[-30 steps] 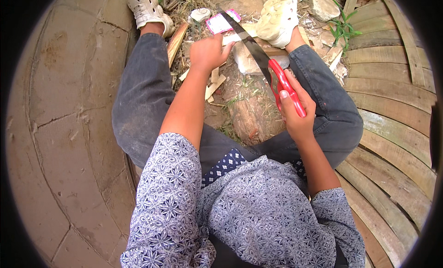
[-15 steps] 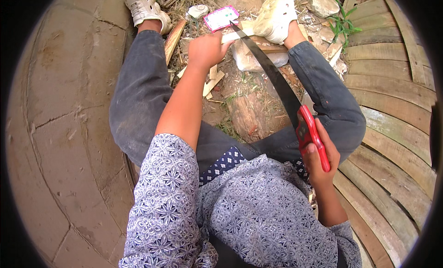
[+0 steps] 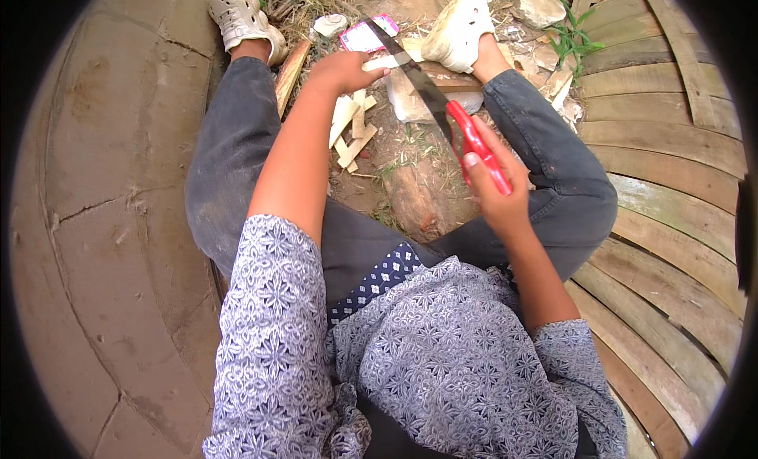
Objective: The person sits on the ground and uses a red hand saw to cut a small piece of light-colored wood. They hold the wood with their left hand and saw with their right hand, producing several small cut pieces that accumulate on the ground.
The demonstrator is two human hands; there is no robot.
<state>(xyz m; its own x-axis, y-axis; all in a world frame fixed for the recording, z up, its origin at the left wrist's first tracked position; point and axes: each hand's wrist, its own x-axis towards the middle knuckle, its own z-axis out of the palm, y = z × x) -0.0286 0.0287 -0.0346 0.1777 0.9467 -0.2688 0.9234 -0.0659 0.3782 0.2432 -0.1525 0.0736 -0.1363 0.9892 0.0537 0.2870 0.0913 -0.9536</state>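
Saw (image 3: 442,103) forward again, between hands

A flat rectangular packet with a pink border and white middle (image 3: 365,36) lies on the bare ground near the picture's top edge, between the two feet. One corner is hidden under a dark blade. Just left of it sits a small crumpled white wrapper (image 3: 329,24).
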